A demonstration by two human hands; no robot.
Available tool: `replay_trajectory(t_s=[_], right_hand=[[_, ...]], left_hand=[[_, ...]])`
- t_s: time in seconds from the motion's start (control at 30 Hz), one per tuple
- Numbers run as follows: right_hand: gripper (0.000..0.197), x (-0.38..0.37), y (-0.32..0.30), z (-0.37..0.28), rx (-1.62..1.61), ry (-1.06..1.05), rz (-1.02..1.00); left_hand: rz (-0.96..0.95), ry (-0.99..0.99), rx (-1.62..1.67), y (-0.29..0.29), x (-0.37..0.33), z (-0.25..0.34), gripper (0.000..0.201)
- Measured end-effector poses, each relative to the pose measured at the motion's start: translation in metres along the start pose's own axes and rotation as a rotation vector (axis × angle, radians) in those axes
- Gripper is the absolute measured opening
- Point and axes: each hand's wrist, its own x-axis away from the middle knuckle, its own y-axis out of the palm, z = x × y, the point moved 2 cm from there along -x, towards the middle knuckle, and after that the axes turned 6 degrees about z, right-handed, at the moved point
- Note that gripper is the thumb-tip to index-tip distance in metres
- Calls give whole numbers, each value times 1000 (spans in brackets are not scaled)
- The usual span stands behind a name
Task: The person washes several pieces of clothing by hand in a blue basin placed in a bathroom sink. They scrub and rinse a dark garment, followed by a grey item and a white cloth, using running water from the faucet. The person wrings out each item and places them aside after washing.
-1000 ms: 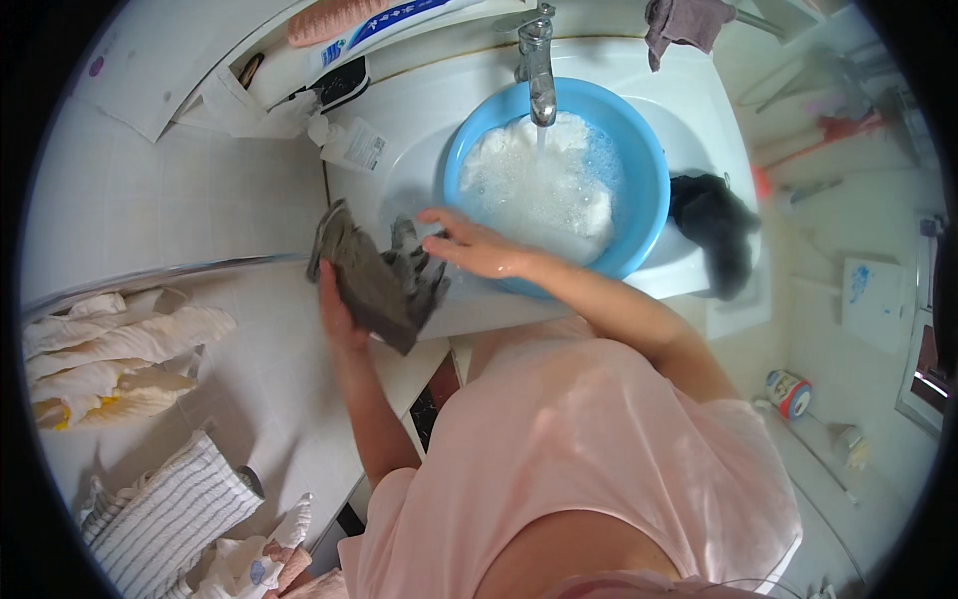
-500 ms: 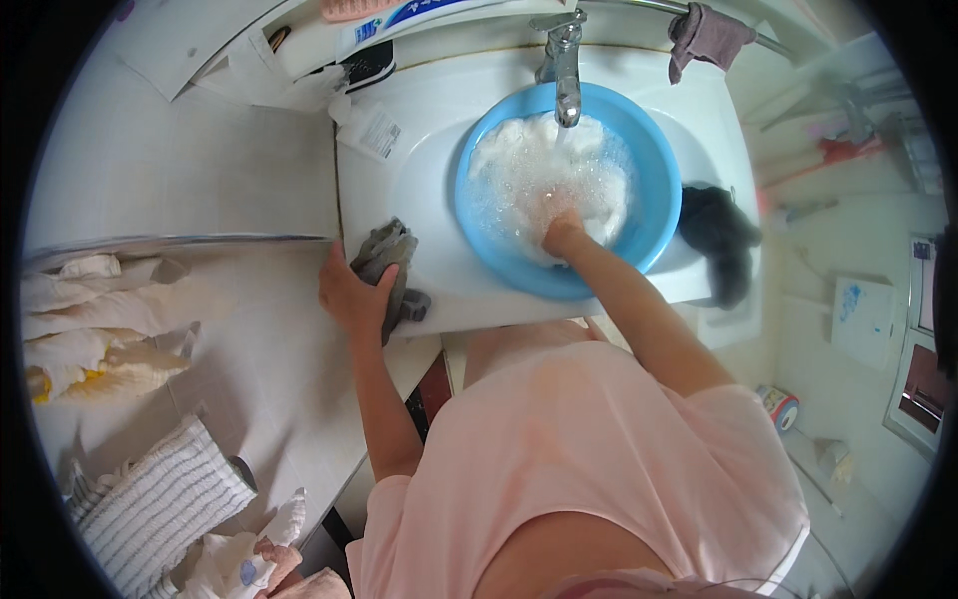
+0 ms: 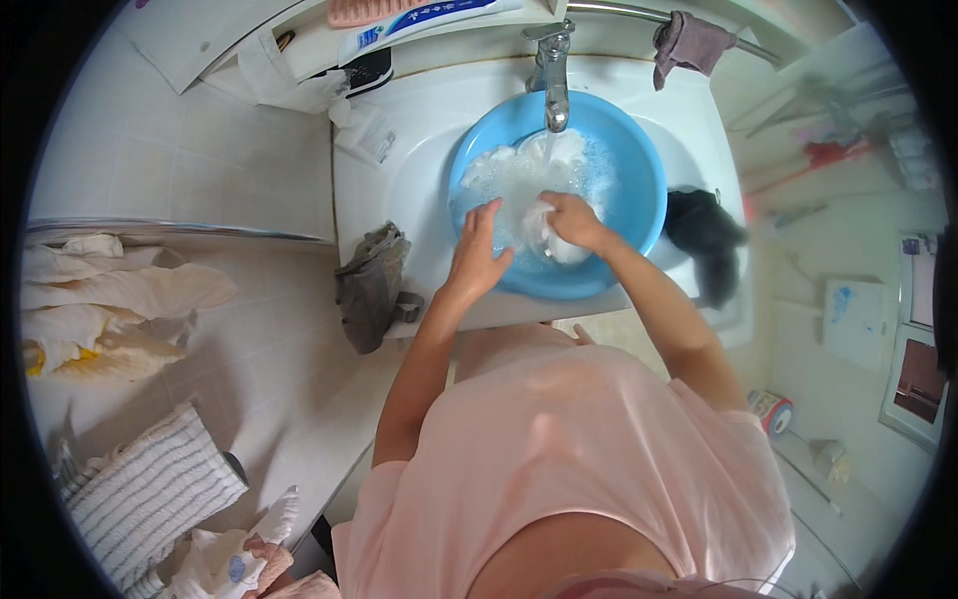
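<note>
- Basin (image 3: 647, 190) is bright sky blue, plain all over, easily the loudest colour here
- Cloth in the basin (image 3: 567, 252) is white, and the suds (image 3: 504, 182) are a whitish froth
- Sink (image 3: 434, 95) is glossy white, tap (image 3: 556, 72) is shiny silver
- Crumpled cloth on the sink's left edge (image 3: 369, 295) is a murky brownish grey
- Bundle on the right (image 3: 707, 245) is basically black
- Small towel up top (image 3: 689, 45) is dusty mauve, on a silver rail (image 3: 611, 10)
- Long packet on the shelf (image 3: 429, 20) is white with a deep blue band
- Shirt (image 3: 559, 429) is pale pink, no print that I can see
- Towel lower left (image 3: 155, 494) is white with thin grey stripes
- Fabric above that (image 3: 130, 287) is cream, with some yellow lower down
</note>
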Motion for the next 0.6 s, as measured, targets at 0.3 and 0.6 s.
replay_trajectory(t_s=[0.3,0.6], right_hand=[[26,24,-117,-115,-738,-268,56],[30,17,-119,-71,-170,-110,588]], left_hand=[[-76,-20,542,50,-45,-34,68],[240,-268,817,44,-43,-31,40]])
